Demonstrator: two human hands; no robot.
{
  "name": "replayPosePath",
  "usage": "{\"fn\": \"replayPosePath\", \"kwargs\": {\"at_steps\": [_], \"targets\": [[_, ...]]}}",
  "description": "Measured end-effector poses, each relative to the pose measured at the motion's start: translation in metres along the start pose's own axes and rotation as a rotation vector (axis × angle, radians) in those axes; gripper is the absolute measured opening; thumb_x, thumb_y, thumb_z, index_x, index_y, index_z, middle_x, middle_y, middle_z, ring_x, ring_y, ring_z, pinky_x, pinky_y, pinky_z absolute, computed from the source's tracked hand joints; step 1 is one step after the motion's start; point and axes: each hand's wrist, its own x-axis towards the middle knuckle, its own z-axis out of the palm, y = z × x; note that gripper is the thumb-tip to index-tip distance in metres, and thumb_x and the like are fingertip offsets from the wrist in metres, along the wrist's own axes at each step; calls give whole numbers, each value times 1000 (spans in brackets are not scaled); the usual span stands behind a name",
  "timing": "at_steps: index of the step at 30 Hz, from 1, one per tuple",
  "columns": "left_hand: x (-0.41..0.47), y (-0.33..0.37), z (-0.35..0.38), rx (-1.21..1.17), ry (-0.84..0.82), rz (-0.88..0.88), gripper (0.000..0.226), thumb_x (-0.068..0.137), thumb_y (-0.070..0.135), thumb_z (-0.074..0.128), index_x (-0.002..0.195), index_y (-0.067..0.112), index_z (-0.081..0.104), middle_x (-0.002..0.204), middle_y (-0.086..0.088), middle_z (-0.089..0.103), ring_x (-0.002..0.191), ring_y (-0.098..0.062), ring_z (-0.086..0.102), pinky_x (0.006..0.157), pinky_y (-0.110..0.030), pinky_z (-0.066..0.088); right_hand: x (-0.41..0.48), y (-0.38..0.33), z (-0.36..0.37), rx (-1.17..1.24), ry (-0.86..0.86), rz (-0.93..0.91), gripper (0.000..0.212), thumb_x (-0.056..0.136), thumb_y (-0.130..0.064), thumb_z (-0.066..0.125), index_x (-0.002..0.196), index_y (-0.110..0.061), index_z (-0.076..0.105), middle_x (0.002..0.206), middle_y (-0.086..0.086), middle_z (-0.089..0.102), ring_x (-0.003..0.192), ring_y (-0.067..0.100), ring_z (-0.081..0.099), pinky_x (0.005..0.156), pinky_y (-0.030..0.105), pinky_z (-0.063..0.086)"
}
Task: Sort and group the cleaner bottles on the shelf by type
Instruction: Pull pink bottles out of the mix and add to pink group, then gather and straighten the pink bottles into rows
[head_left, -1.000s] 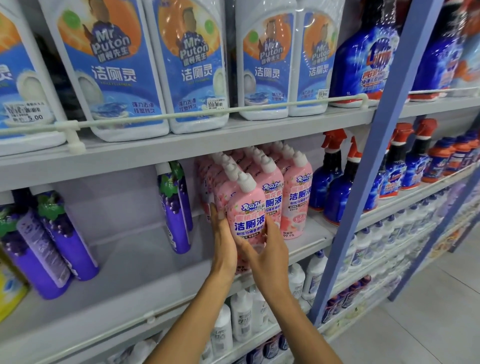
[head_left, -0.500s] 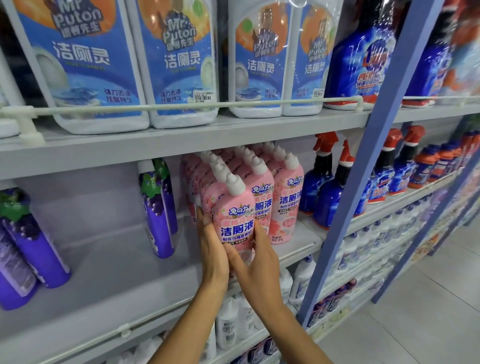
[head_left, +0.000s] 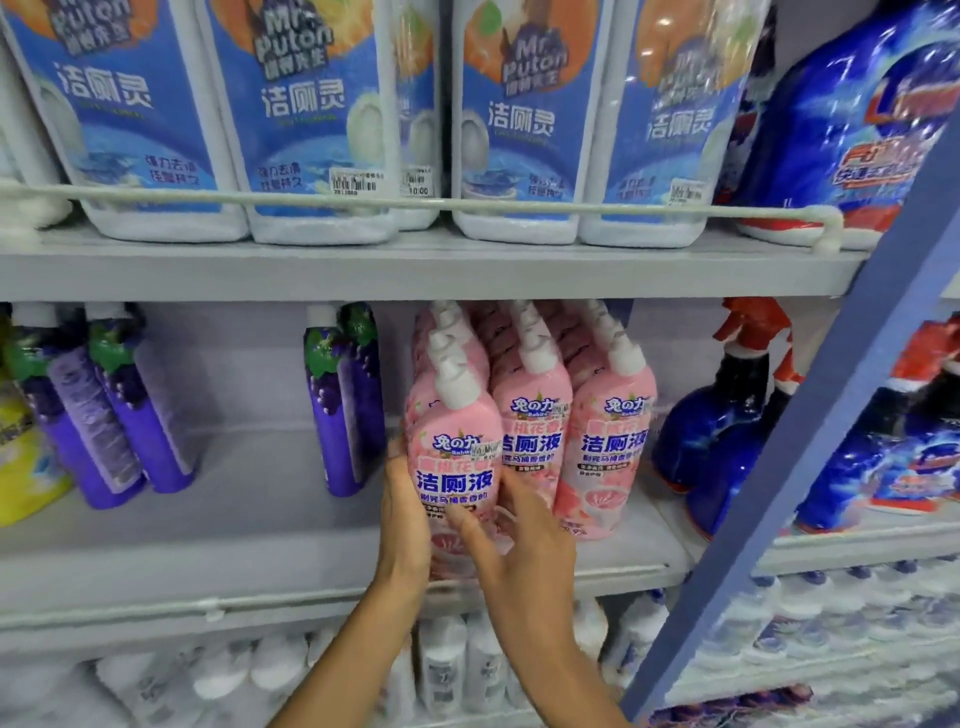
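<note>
- Purple bottles (head_left: 124, 415): far left of middle shelf (head_left: 260, 545), leaning.
- Left hand (head_left: 402, 519): fingers straight, pressed together, flat on left flank of front pink bottle (head_left: 457, 457).
- Front pink bottle: upright, long axis vertical, white cap up, label outward; at shelf front, left column of pink group (head_left: 608, 447).
- Right hand (head_left: 524, 545): thumb across lower label, fingers curled round right flank.
- Versus 0.5 s ago: bottle pose and both holds unchanged.

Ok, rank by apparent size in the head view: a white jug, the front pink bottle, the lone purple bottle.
1. white jug.
2. front pink bottle and lone purple bottle look alike; pink is nearer.
</note>
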Motion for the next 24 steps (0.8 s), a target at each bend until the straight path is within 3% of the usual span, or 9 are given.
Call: {"fn": "replayPosePath", "kwargs": {"at_steps": [5,7,9,11,14,16,18,19,24], "targets": [[-7,4,6,-67,10,-58,63,106,59,28,106,22,79,105,-9,80,99,-25,77,85,-41,61,14,0,-36,107,-171,-90,43,98,-47,65,136,-27,62,125,-19,69,114,-1,66,94,34,57],[-7,12,9,-64,-29,-3,59,107,58,26,122,25,73,114,-4,79,102,-17,76,82,-35,61,29,-3,-64,174,-85,-77,43,97,-45,65,135,-26,65,125,-21,70,113,-4,66,94,32,58],[-3,26,11,-27,-37,128,56,109,54,23,143,26,58,125,8,75,112,-6,71,93,-27,59,49,-7,-93,241,93,-54,38,99,-41,60,134,-27,65,127,-21,68,117,-5,64,96,30,56],[2,41,15,11,-63,197,58,109,55,21,150,27,51,128,14,72,117,-2,68,102,-28,53,73,-9,-115,268,235,-56,41,103,-39,51,142,-27,58,140,-19,61,131,-2,55,106,28,47],[3,51,25,34,-75,193,56,108,57,23,138,29,61,122,10,75,114,-7,71,89,-24,57,110,1,-121,314,235,117,54,107,-50,38,158,-30,37,162,-15,38,149,1,33,122,31,30],[1,48,28,16,-32,145,55,107,58,27,131,28,66,115,5,79,107,-12,74,81,-26,58,131,18,-113,386,125,348,72,97,-74,34,159,-37,34,164,-12,36,151,9,33,126,42,27],[-2,41,27,-25,4,72,55,106,61,30,127,27,69,112,0,79,103,-16,76,79,-32,58,143,38,-104,492,12,506,101,70,-101,37,152,-42,43,156,-7,49,144,15,46,122,50,35],[-3,37,27,-50,15,36,55,105,62,32,126,27,70,112,-1,79,103,-18,76,81,-34,57,144,47,-100,531,-22,522,106,63,-104,39,149,-42,48,149,-5,57,138,17,53,118,51,40],[-3,22,27,-90,78,-36,51,104,61,37,117,28,73,108,-1,80,96,-18,77,82,-37,56,141,43,-102,617,-78,534,62,100,-70,35,133,-27,65,112,1,78,107,19,74,101,47,56]]}}
